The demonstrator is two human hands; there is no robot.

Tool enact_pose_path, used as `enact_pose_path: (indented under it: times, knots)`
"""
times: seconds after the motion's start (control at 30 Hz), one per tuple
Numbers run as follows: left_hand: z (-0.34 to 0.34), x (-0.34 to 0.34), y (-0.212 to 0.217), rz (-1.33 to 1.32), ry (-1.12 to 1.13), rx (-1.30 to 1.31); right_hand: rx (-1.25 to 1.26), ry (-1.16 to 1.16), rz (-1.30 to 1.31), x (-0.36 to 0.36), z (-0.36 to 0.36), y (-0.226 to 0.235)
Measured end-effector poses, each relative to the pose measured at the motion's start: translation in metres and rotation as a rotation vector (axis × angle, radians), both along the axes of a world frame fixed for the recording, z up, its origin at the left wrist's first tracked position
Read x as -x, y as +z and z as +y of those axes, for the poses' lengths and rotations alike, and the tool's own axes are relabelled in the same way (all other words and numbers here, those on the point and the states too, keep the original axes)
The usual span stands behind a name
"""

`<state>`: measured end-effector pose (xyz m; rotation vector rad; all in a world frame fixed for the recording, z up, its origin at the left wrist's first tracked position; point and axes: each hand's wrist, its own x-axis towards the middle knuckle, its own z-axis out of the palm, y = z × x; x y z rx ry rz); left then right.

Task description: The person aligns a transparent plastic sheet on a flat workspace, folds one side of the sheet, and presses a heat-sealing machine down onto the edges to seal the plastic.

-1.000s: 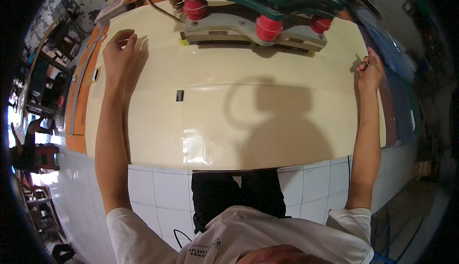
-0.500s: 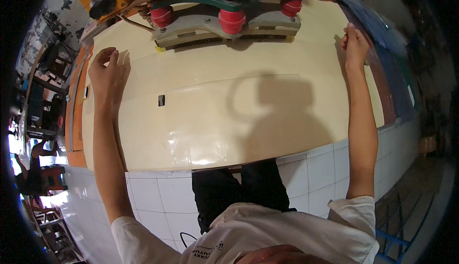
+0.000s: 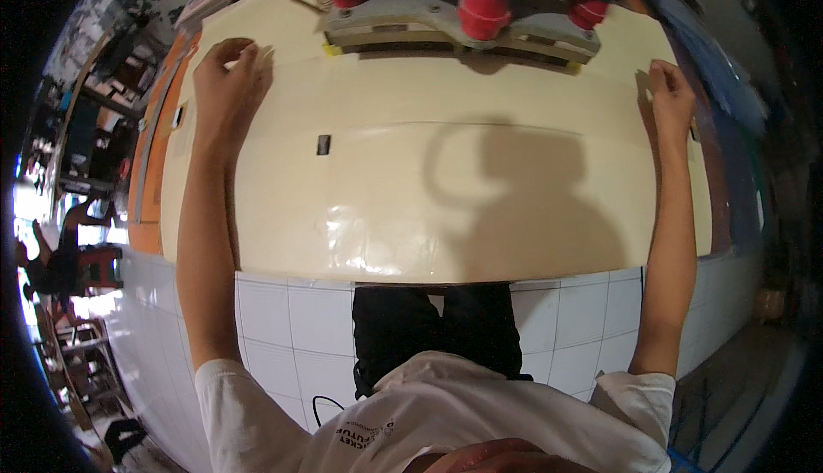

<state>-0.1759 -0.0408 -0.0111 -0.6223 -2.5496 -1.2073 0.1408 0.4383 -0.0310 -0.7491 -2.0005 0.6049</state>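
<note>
A broad, glossy cream sheet (image 3: 403, 182) covers the worktable beneath my hands. Near its far left side, my left hand (image 3: 225, 79) has its fingers curled, thumb and index tips close together. My right hand (image 3: 674, 94) is by the right edge, closed in a similar pinch. Whatever either hand may be gripping is too thin or hidden to make out. Between them, at the far side, stands a machine with a grey metal head (image 3: 403, 26) and red round insulators (image 3: 484, 17). A small dark rectangle (image 3: 323, 145) shows on the sheet at left of centre.
An orange table edge (image 3: 150, 207) runs along the left. Bluish clear plastic (image 3: 707, 70) lies beyond the right edge. White tiles (image 3: 321, 327) show below the table. Another person (image 3: 64, 233) is at the far left, near a red stool (image 3: 101, 267).
The whole view has shifted, so the machine and sheet appear higher and farther right. My right hand is slightly nearer me along the edge, its fingers more curled. My left hand keeps its pinch.
</note>
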Motion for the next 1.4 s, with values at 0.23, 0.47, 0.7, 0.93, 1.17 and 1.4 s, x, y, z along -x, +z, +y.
enact_pose_path:
  times: [0.23,0.47,0.7,0.93,1.17,1.4]
  knots:
    - [-0.01,0.04,-0.032,0.162,-0.088,-0.015,0.034,0.024,-0.058,-0.006,0.013,-0.001]
    - [-0.007,0.038,-0.036,0.468,-0.2,0.27,0.013,0.057,-0.24,0.001,-0.005,0.001]
    - [-0.003,-0.002,0.003,-0.088,-0.354,0.089,0.058,0.135,-0.367,0.01,-0.04,0.007]
    - [-0.008,-0.002,0.005,0.11,-0.426,0.349,-0.011,0.188,-0.429,0.013,-0.044,0.003]
    - [-0.004,-0.001,-0.009,0.198,-0.468,0.485,0.019,0.212,-0.407,0.01,-0.041,0.001]
    - [-0.001,-0.008,-0.021,0.189,-0.574,0.439,0.006,0.159,-0.447,0.013,-0.049,0.003]
